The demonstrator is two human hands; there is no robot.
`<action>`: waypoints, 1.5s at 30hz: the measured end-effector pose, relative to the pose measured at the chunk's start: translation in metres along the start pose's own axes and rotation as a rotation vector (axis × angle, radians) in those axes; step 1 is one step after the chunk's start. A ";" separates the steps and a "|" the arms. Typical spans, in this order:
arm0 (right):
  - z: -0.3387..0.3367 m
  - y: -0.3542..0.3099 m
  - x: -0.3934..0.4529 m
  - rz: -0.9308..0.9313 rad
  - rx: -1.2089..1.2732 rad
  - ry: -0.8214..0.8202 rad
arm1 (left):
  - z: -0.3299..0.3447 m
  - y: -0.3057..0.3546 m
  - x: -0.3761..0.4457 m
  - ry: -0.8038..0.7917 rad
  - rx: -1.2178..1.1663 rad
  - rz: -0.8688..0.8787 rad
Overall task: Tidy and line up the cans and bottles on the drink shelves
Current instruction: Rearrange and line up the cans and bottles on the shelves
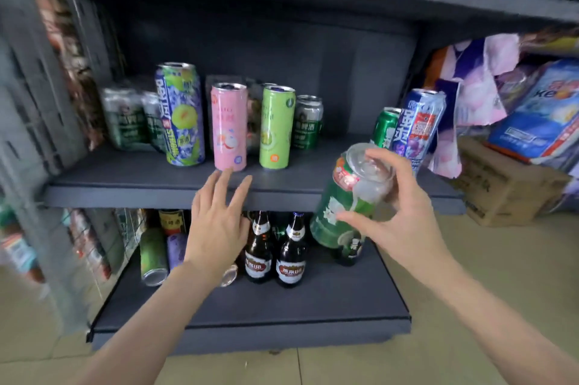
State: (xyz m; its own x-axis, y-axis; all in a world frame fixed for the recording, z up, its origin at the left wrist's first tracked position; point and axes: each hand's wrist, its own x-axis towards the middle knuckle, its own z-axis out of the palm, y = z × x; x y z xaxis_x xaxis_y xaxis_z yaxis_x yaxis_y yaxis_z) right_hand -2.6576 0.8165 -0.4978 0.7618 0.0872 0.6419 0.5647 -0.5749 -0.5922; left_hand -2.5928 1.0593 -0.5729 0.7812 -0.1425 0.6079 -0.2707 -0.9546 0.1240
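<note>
Middle shelf (282,193) runs across the frame centre, lower shelf (250,318) sits below it. On the middle shelf the cans already stand upright in a rough front row: purple-green tall can (180,115), pink can (228,127), lime can (276,127), with shorter green beer cans (308,121) behind. Right of centre, a blue grape can (418,127) leans against a green can (387,126), so that end likely wants straightening. Lower shelf: two brown beer bottles (289,254) upright, and a can lying on its side (153,256) at lower left, untidy.

Your right hand (398,212) grips a green beer can (344,206) tilted in the air at centre right, off both shelves, fingers curled round its top and side, probably carrying it to a slot. Your left hand (219,221) is open, fingers spread, reaching toward the middle shelf edge below the pink can, touching nothing clearly.
</note>
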 end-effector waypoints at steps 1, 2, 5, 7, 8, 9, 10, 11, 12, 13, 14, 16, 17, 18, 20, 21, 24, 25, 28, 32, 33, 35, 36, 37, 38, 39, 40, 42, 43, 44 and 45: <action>0.001 -0.005 0.012 -0.017 0.019 0.037 | 0.001 -0.002 0.003 -0.077 0.056 -0.006; 0.002 -0.008 0.025 -0.024 0.024 0.069 | -0.002 -0.002 0.005 -0.160 0.103 -0.009; 0.012 -0.014 0.058 0.003 -0.003 0.122 | -0.013 0.002 0.017 -0.272 0.136 -0.021; 0.020 -0.012 0.074 0.032 -0.014 0.146 | -0.017 0.002 0.027 -0.333 0.157 -0.017; 0.024 -0.010 0.080 0.045 -0.016 0.156 | -0.018 0.000 0.030 -0.359 0.157 -0.027; 0.027 -0.007 0.084 0.060 -0.018 0.165 | -0.020 0.000 0.033 -0.389 0.153 -0.042; 0.030 -0.005 0.087 0.077 -0.017 0.175 | -0.020 -0.001 0.034 -0.395 0.145 -0.045; 0.032 -0.003 0.089 0.092 -0.013 0.186 | -0.020 -0.002 0.034 -0.393 0.127 -0.041; 0.033 -0.001 0.091 0.101 -0.004 0.194 | -0.020 -0.002 0.033 -0.390 0.118 -0.038; 0.034 0.001 0.093 0.104 0.007 0.198 | -0.020 -0.003 0.033 -0.385 0.120 -0.034; 0.034 0.002 0.093 0.105 0.012 0.196 | -0.019 -0.003 0.032 -0.380 0.135 -0.026; 0.033 0.003 0.095 0.099 0.000 0.171 | -0.017 -0.004 0.032 -0.368 0.156 -0.021; 0.032 0.003 0.096 0.096 -0.010 0.151 | -0.017 -0.004 0.031 -0.366 0.160 -0.022; 0.031 0.003 0.096 0.093 -0.020 0.131 | -0.017 -0.003 0.031 -0.364 0.166 -0.023; 0.029 0.004 0.096 0.090 -0.035 0.099 | -0.020 -0.001 0.031 -0.360 0.169 -0.031; 0.029 0.005 0.096 0.093 -0.041 0.085 | -0.020 0.000 0.031 -0.359 0.161 -0.040; 0.029 0.008 0.095 0.109 -0.053 0.050 | -0.024 0.002 0.032 -0.372 0.154 -0.046; 0.030 0.009 0.095 0.115 -0.057 0.045 | -0.026 0.002 0.032 -0.377 0.154 -0.041; 0.031 0.007 0.095 0.133 -0.050 0.052 | -0.030 0.003 0.032 -0.408 0.143 -0.040; 0.029 0.000 0.091 0.148 -0.024 0.058 | -0.045 0.003 0.043 -0.502 0.101 -0.065; 0.026 -0.004 0.090 0.155 -0.024 0.051 | -0.052 0.004 0.049 -0.492 0.104 -0.042; 0.015 -0.018 0.092 0.150 -0.027 0.044 | -0.075 0.006 0.068 -0.369 0.123 0.044; 0.005 -0.028 0.096 0.141 -0.020 0.049 | -0.089 0.007 0.079 -0.249 0.100 0.093; -0.005 -0.038 0.101 0.133 -0.002 0.061 | -0.104 0.009 0.092 -0.122 0.060 0.141; -0.017 -0.050 0.107 0.125 0.022 0.079 | -0.118 0.011 0.105 0.023 0.027 0.196; -0.029 -0.063 0.114 0.110 0.045 0.102 | -0.131 0.013 0.117 0.155 0.013 0.240; -0.041 -0.077 0.122 0.082 0.062 0.131 | -0.144 0.017 0.128 0.253 0.006 0.251; -0.062 -0.104 0.138 0.018 0.090 0.206 | -0.165 0.025 0.146 0.367 0.023 0.233; -0.071 -0.115 0.147 -0.006 0.103 0.236 | -0.174 0.029 0.153 0.411 0.031 0.236; -0.078 -0.126 0.156 -0.028 0.112 0.257 | -0.180 0.032 0.158 0.446 0.038 0.247; -0.085 -0.135 0.164 -0.044 0.117 0.273 | -0.185 0.035 0.163 0.470 0.035 0.252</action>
State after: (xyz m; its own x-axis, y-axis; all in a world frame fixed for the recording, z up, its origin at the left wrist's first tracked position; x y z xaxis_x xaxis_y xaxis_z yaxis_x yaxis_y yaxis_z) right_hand -2.6358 0.8388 -0.2713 0.6310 -0.1214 0.7662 0.6402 -0.4764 -0.6027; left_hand -2.5791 1.0514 -0.3239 0.3555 -0.2437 0.9024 -0.3922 -0.9152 -0.0926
